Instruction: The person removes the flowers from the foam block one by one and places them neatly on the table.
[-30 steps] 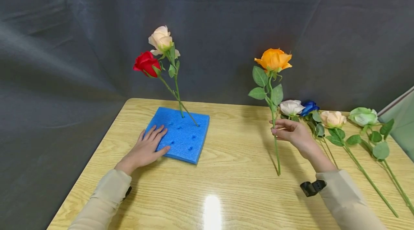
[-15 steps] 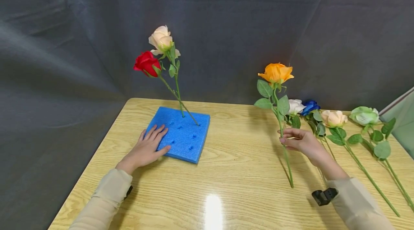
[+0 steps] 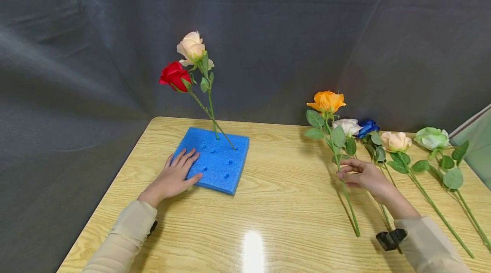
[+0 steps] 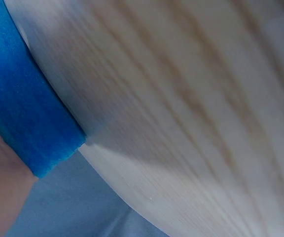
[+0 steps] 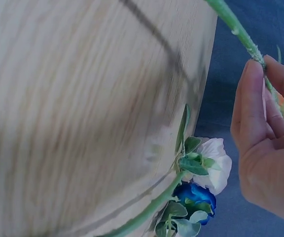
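Note:
My left hand (image 3: 172, 179) lies with its fingers spread on the left part of a blue foam block (image 3: 215, 166). A red rose (image 3: 174, 76) and a cream rose (image 3: 192, 49) stand in holes of the block, stems crossing and both leaning left. On the right, my right hand (image 3: 366, 178) pinches the stem of an orange rose (image 3: 327, 102) between thumb and fingers. That rose is tilted, bloom up and back, its stem end toward the front. The right wrist view shows the pinched stem (image 5: 230, 22) close up; the bloom is mostly hidden behind the hand (image 5: 265, 143).
Right of the held rose lie a white rose (image 3: 347, 127), a blue rose (image 3: 368, 128), a peach rose (image 3: 396, 141) and a green-white rose (image 3: 431, 137). The wooden table (image 3: 284, 213) ends at a dark cloth (image 3: 261, 51) behind and to the left.
My right hand has moved right and toward the front, lowering the orange rose near the lying white rose. The left hand and the foam block have stayed in place.

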Demonstrator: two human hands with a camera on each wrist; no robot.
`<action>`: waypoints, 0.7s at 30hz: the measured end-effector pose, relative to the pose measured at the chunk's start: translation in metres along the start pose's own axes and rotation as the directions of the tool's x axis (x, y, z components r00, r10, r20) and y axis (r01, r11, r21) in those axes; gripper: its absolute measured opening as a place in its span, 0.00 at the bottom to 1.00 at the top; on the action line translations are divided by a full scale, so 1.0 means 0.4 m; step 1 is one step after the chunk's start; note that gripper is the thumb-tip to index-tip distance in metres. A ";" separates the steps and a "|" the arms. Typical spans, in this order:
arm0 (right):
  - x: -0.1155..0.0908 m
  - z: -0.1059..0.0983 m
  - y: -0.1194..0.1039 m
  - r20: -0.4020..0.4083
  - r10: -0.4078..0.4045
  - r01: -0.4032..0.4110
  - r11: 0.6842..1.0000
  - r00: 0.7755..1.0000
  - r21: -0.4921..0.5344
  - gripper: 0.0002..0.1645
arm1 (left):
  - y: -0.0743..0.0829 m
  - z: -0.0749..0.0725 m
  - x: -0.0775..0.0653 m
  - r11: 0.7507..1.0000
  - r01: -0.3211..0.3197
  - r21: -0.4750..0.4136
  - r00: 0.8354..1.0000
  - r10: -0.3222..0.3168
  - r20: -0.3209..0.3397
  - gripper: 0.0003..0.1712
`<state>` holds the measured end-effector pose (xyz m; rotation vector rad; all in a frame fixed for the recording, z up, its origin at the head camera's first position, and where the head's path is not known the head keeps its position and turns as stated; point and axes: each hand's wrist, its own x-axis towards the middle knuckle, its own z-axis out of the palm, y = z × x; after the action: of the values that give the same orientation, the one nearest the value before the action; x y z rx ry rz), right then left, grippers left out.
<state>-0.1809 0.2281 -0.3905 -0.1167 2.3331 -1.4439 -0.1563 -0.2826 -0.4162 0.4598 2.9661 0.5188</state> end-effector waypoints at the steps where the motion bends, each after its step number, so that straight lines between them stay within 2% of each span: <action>1: -0.001 -0.001 0.002 -0.001 0.008 -0.008 1.000 1.000 -0.003 0.39 | 0.000 0.000 0.000 1.000 0.001 0.001 1.000 -0.001 0.000 0.42; 21: -0.018 -0.017 0.034 0.065 0.082 -0.081 0.997 0.994 -0.017 0.37 | -0.003 0.001 0.001 1.000 0.000 0.006 1.000 0.000 -0.003 0.42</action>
<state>-0.1751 0.2421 -0.3976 -0.0707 2.2682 -1.3643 -0.1569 -0.2833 -0.4168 0.4603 2.9716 0.5116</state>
